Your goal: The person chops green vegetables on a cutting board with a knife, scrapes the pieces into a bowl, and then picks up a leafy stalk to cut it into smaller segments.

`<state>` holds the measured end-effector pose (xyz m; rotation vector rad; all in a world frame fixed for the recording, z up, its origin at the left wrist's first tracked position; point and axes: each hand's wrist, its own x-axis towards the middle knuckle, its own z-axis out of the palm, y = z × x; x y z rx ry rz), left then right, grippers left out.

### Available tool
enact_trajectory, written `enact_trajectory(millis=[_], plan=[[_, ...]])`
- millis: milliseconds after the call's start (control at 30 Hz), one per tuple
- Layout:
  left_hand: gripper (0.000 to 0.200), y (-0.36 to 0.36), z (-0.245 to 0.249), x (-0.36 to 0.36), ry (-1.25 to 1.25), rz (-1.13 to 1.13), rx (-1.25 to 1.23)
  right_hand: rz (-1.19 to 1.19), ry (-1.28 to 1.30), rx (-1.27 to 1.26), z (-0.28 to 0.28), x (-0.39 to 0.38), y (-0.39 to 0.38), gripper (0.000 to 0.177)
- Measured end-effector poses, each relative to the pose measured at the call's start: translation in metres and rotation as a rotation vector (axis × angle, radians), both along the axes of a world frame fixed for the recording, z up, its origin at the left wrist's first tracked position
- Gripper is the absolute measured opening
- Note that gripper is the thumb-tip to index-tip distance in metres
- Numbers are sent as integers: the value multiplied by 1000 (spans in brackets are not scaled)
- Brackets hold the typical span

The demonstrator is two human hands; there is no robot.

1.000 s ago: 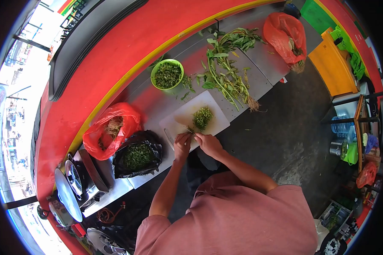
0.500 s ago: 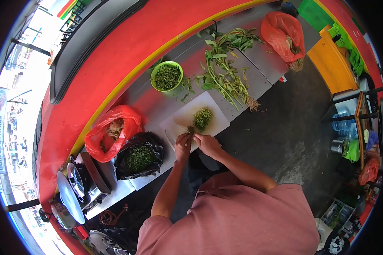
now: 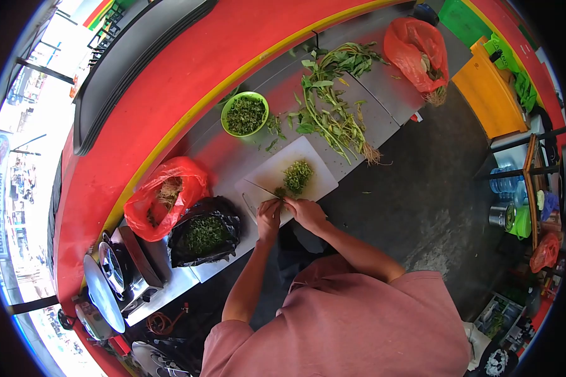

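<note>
My right hand [image 3: 307, 213] is closed around what looks like a knife; its thin blade [image 3: 259, 187] points up and left across the white cutting board [image 3: 321, 164]. Beside it, my left hand [image 3: 269, 215] has its fingers pinched together on a small bunch of greens [image 3: 280, 191], mostly hidden by the fingers. Both hands meet at the board's near edge. Just beyond them lies a pile of chopped greens [image 3: 297, 176]. The knife's handle is covered by my right hand.
Behind the board are a green bowl of chopped leaves [image 3: 245, 114] and long leafy stems with roots [image 3: 336, 119]. Red plastic bags [image 3: 412, 44] stand at both sides. A black bag of greens [image 3: 204, 235] and a stove [image 3: 132, 264] are at left.
The blade shows more plainly now, reaching further left over the board. Both hands stay nearly in place, and the small bunch between them has shifted slightly.
</note>
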<state>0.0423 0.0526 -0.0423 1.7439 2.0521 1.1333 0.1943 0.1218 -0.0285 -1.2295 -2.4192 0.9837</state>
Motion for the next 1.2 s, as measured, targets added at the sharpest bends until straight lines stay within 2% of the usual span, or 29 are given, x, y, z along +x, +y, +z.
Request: enact_trajectory(millis=[100, 267, 367, 800, 1200], plan=[[18, 2, 3, 0, -26, -8, 2, 5, 23, -30, 11, 12, 5, 31], [18, 11, 6, 3, -56, -58, 5, -205, 67, -99, 21, 24, 14, 32], [18, 13, 10, 2, -28, -95, 13, -250, 70, -159, 23, 26, 14, 33], [18, 12, 7, 3, 20, -109, 44, -151, 129, -178, 30, 35, -17, 29], [18, 10, 4, 4, 54, -76, 3, -75, -29, -49, 22, 15, -5, 29]])
